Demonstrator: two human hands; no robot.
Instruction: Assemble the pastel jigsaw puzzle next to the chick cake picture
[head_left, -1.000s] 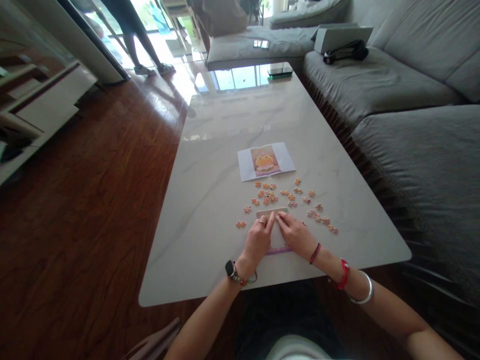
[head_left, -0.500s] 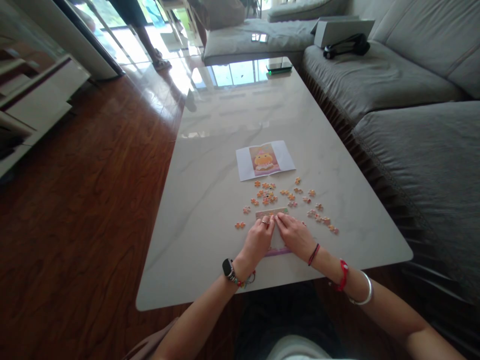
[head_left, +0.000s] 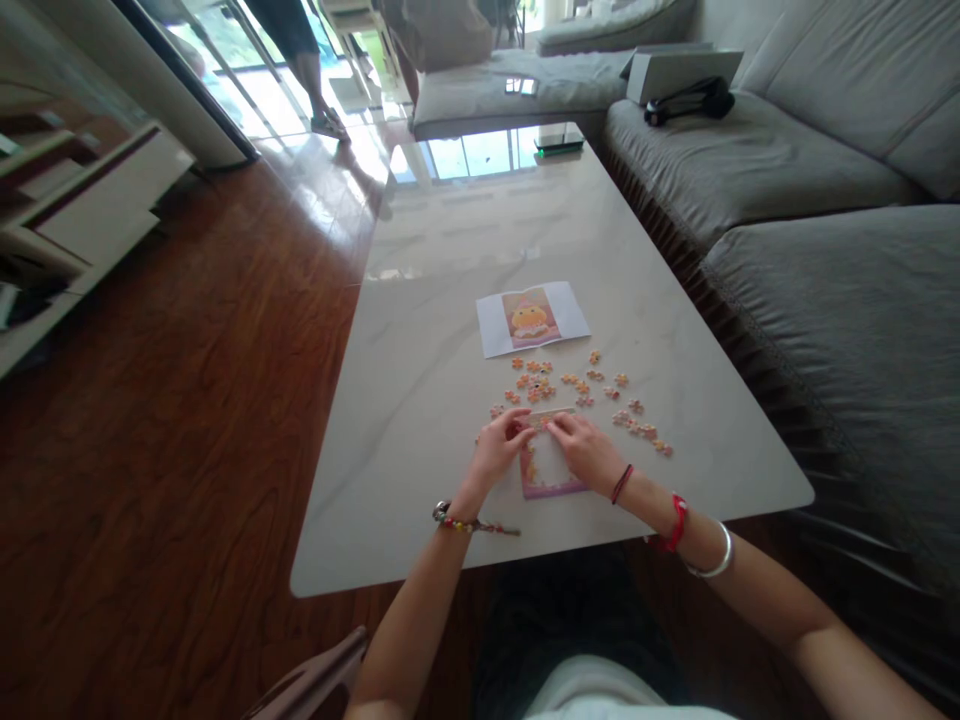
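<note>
A partly assembled jigsaw puzzle (head_left: pixel 555 491) lies on the table in front of me, its border forming a ring with a purple lower strip and a pale middle. My left hand (head_left: pixel 495 450) is curled at its upper left corner, thumb and fingers gripping the edge there. At the top strip, the fingertips of my right hand (head_left: pixel 589 452) are pinched on what looks like a small orange puzzle piece (head_left: pixel 546 424); the fingers partly hide it. The right hand also covers the puzzle's right side. Just beyond lie loose orange puzzle pieces (head_left: pixel 535 386).
A sheet with a printed picture (head_left: pixel 531 318) lies behind the pieces. More loose pieces (head_left: pixel 643 431) are spread at the right. A dark device (head_left: pixel 559 140) sits at the marble table's (head_left: pixel 420 400) far end. A grey sofa (head_left: pixel 840 300) runs along the right; a person's leg (head_left: pixel 311 85) shows far left.
My hands have moved apart from their close pressing position on the top strip. My left hand has shifted left to the corner, uncovering more of the puzzle's left side. The distant leg has moved slightly right.
</note>
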